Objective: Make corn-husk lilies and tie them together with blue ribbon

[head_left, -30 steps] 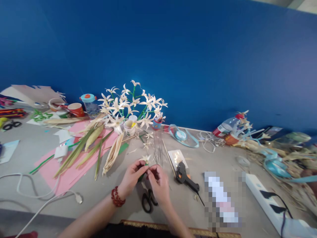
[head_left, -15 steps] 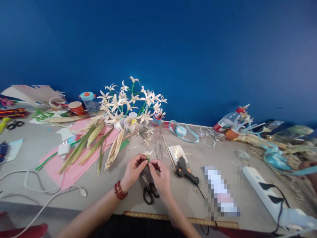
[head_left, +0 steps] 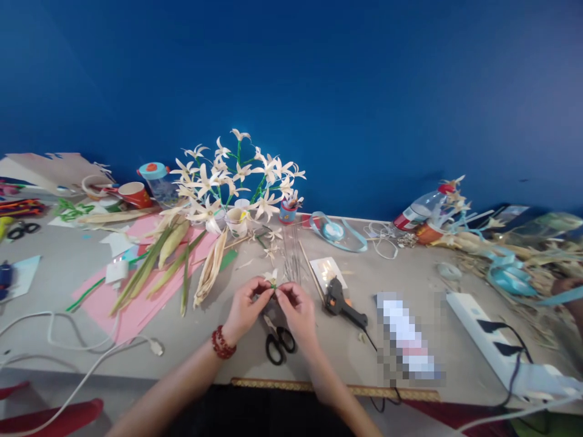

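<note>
With thumbs and fingertips, the left hand (head_left: 247, 309) and the right hand (head_left: 298, 311) were pinching the green base of a cream artificial flower (head_left: 272, 276), located just beyond the black-handled scissors (head_left: 274, 351).

Nothing I can actually read here, tbh. The bottle (head_left: 427, 205) has a red and white label (head_left: 412, 216), but any print is way too small and smeared to get a brand. The 2 cups, red (head_left: 134, 193) and blue (head_left: 287, 213), have little markings, can't tell if they're letters. The long pixelated patch (head_left: 407, 340) is just blocks, zero legible characters.
</note>
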The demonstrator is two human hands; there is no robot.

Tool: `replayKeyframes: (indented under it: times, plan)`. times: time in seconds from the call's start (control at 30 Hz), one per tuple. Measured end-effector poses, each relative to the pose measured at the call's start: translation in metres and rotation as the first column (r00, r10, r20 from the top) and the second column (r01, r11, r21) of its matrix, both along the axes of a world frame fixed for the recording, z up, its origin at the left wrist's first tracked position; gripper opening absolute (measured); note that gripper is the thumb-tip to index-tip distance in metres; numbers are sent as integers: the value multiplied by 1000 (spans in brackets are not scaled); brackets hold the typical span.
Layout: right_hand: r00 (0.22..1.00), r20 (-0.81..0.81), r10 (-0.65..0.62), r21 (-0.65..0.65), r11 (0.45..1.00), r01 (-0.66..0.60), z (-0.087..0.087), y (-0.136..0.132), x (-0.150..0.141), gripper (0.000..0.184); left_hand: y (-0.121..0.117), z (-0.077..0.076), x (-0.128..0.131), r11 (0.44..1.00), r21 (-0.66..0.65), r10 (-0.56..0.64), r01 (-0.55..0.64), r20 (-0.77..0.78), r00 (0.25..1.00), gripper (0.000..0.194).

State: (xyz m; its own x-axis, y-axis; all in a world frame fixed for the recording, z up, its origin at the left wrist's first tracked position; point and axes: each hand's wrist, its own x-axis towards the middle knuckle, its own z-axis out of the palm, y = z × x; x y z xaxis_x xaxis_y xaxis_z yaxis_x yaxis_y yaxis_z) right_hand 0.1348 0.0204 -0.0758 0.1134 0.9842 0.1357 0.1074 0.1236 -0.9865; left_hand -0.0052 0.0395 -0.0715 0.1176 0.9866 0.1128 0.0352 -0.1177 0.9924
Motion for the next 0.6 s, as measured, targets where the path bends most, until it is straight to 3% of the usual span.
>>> replayKeyframes:
  times: [0.13, 0.33, 0.6]
  plan:
    - [1000, 26, -4, 24, 1000, 3, 5, -1, -1, 12, -2, 5, 0, 999, 42, -2, 4, -41, 999, 12]
    - [968, 239, -81, 121, 991, 53, 10, -7, -2, 12, -6, 10, 2, 998, 46, 34, -30, -75, 997, 14]
    - [822, 526, -220, 310, 949, 55, 2, -7, -6, 11, -9, 10, 4, 993, 82, 95, -87, -94, 991, 9]
